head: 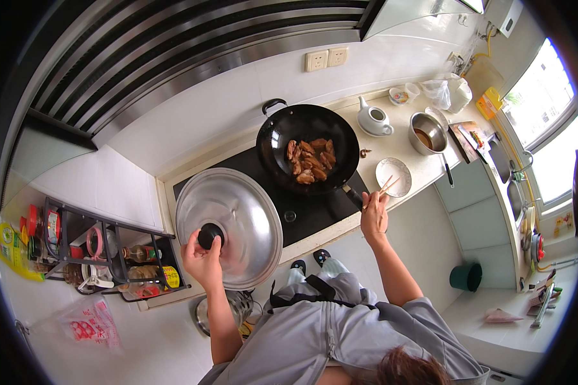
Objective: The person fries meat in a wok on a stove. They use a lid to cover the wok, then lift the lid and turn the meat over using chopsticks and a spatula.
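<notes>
My left hand (203, 257) grips the black knob of a large metal wok lid (250, 207), tilted at the left side of the cooktop (313, 221). A black wok (274, 159) stands on the cooktop with browned pieces of meat (310, 161) in it. Wooden chopsticks (389, 185) are held in my right hand (374, 211), beside the wok's handle (352, 196); whether the fingers also touch the handle I cannot tell. The chopsticks' tips reach over a white patterned plate (394, 169) on the counter.
On the counter right of the wok are a white teapot (373, 120), a steel saucepan (426, 144) with brown liquid and a cutting board (462, 144). A black rack (111, 262) of jars and bottles is at left. The range hood (197, 48) hangs above.
</notes>
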Action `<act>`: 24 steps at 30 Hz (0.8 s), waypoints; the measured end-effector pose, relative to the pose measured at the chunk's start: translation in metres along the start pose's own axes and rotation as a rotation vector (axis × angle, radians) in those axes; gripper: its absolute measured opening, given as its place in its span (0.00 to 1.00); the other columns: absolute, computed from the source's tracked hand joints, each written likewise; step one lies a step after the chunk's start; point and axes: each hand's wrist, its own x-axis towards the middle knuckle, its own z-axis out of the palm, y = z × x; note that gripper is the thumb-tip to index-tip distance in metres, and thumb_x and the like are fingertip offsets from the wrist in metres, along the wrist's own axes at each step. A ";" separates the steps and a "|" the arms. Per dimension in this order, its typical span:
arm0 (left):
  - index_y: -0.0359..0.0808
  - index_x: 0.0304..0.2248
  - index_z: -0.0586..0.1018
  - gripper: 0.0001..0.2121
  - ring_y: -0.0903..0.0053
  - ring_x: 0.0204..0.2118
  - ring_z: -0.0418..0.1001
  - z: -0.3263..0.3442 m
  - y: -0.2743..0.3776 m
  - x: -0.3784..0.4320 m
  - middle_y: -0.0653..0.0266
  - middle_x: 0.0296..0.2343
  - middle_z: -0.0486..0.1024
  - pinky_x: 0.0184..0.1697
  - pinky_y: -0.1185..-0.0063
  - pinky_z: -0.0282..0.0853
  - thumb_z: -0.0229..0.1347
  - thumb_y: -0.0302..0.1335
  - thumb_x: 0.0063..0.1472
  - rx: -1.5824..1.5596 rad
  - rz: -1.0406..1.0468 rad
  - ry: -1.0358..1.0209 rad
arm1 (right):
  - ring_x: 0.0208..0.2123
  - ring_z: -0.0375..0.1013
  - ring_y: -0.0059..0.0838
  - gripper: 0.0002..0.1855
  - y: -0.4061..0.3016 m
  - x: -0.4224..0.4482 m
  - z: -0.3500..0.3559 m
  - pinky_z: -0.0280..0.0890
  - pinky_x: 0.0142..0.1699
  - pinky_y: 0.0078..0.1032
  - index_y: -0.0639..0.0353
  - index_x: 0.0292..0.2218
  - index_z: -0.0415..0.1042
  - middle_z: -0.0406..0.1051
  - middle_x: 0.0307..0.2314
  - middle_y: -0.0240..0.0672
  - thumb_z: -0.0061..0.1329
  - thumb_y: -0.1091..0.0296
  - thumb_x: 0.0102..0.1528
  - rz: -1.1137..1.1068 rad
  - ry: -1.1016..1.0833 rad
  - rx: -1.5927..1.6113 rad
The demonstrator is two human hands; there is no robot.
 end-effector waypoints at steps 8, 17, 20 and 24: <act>0.29 0.40 0.77 0.21 0.86 0.23 0.67 0.000 -0.006 0.009 0.69 0.31 0.61 0.25 0.86 0.66 0.66 0.17 0.44 0.080 0.076 -0.039 | 0.24 0.68 0.55 0.14 -0.026 -0.040 -0.010 0.66 0.27 0.44 0.60 0.33 0.60 0.60 0.30 0.51 0.43 0.57 0.61 -0.012 -0.053 0.095; 0.32 0.40 0.78 0.21 0.86 0.22 0.63 0.028 0.011 -0.022 0.70 0.28 0.61 0.24 0.85 0.64 0.66 0.20 0.43 0.174 0.175 0.052 | 0.27 0.70 0.52 0.12 -0.008 -0.047 -0.064 0.67 0.32 0.42 0.60 0.34 0.63 0.62 0.32 0.50 0.44 0.60 0.60 0.043 -0.075 0.247; 0.32 0.40 0.78 0.21 0.85 0.23 0.63 0.033 0.021 -0.044 0.70 0.28 0.61 0.25 0.84 0.65 0.66 0.20 0.42 0.162 0.169 0.106 | 0.29 0.65 0.49 0.09 0.036 -0.048 -0.078 0.64 0.35 0.40 0.62 0.34 0.64 0.61 0.31 0.48 0.45 0.65 0.59 -0.022 0.061 0.283; 0.33 0.40 0.78 0.21 0.84 0.24 0.63 0.044 0.026 -0.087 0.69 0.29 0.60 0.26 0.83 0.66 0.65 0.19 0.41 0.235 0.260 0.195 | 0.28 0.65 0.33 0.10 0.122 -0.052 -0.111 0.67 0.26 0.26 0.64 0.32 0.64 0.59 0.30 0.40 0.42 0.66 0.61 0.051 0.122 0.339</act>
